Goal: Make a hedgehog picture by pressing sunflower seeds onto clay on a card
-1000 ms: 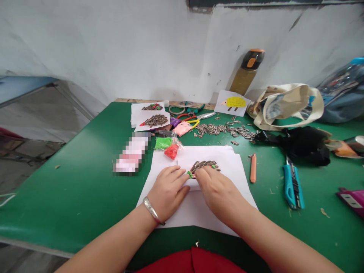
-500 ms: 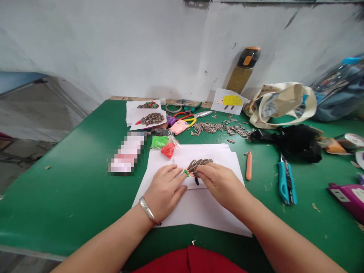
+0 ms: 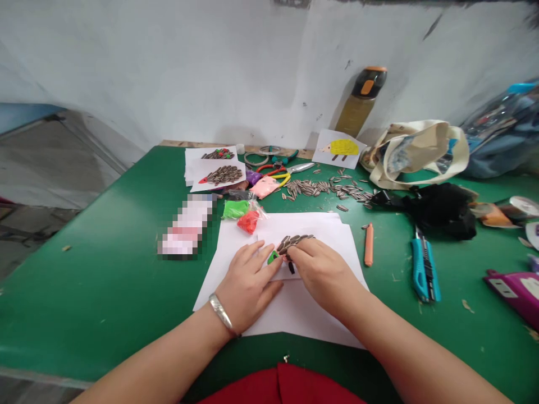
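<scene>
My left hand [image 3: 254, 283] lies flat with fingers spread on the white paper, its fingertips beside the green clay head [image 3: 273, 257] of a hedgehog picture. Rows of striped sunflower seeds [image 3: 291, 242] cover the hedgehog's back, with a little pink clay showing at their edge. Below them is a short black leg [image 3: 291, 268]. My right hand [image 3: 326, 270] is closed in a pinch at the lower edge of the seed rows, pressing a sunflower seed that its fingertips mostly hide. The hand also covers the picture's right side.
Loose sunflower seeds [image 3: 311, 188] lie behind the paper, near scissors [image 3: 300, 168] and bags of red clay [image 3: 248, 222] and green clay [image 3: 236, 209]. A blue utility knife [image 3: 424, 269] and an orange stick [image 3: 369, 245] lie right. Finished seed pictures [image 3: 223, 174] sit back left.
My right fingertips have shifted slightly left, closer to the green head. My left hand has moved a little down, showing more of the green clay.
</scene>
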### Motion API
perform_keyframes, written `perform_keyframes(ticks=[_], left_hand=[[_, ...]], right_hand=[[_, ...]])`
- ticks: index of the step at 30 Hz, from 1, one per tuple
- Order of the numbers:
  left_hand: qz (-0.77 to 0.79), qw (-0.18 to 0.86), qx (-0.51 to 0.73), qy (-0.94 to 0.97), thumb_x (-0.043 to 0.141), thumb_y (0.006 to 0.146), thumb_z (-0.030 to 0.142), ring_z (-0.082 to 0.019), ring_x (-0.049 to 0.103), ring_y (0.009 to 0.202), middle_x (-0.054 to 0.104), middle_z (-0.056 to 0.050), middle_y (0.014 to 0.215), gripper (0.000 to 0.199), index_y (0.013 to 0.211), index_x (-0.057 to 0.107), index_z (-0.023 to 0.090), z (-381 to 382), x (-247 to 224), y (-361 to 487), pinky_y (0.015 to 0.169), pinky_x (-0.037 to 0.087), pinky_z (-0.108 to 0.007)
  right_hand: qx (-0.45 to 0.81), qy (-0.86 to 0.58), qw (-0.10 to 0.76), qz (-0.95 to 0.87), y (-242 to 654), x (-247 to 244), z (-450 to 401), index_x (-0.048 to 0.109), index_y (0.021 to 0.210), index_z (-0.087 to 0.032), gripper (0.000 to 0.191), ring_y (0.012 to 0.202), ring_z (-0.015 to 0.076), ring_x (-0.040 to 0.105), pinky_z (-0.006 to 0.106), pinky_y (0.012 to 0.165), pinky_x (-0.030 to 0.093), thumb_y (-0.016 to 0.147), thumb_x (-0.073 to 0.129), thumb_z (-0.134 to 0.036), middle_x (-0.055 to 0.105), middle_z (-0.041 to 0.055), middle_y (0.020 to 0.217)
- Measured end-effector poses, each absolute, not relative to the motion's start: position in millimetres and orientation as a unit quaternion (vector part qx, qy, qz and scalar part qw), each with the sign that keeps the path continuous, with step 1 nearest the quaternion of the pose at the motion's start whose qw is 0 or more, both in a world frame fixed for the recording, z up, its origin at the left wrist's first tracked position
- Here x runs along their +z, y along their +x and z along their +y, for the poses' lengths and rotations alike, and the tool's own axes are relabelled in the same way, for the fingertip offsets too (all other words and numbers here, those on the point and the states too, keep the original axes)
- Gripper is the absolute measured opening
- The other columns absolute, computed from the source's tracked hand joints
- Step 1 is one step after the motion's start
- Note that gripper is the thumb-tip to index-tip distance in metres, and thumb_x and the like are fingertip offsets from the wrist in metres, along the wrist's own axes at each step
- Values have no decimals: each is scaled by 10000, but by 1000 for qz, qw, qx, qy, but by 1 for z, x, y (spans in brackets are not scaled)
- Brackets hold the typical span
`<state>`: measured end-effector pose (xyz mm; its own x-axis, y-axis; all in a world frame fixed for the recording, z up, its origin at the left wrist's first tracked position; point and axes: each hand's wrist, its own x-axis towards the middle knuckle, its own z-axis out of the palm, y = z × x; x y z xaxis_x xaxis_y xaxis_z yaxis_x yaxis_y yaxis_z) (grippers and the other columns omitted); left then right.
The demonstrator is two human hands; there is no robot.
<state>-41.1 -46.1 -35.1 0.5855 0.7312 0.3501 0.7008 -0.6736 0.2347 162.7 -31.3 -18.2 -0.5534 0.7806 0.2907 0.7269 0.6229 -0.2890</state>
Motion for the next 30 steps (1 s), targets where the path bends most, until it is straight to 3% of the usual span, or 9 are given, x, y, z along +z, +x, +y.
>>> perform_keyframes(ticks=[15, 30], left_hand=[[430, 39, 168, 886, 533, 894, 332, -366, 446, 1262, 559, -157, 1334, 410, 1261, 592, 158, -47, -37, -37, 1034, 399, -599], [428, 31, 174, 887, 522, 899, 337, -374, 443, 1256, 563, -161, 1325, 416, 1265, 590, 152, -47, -38, -36, 1025, 395, -606]], right_hand=[[29, -405, 186, -895, 155, -22, -32, 611, 784, -119, 187, 771, 209, 488, 335, 741, 419, 856, 461, -34, 578, 96, 806], [117, -421, 172, -883, 155, -25, -22, 630, 790, -130, 183, 789, 190, 516, 301, 743, 424, 859, 480, -51, 608, 86, 828]])
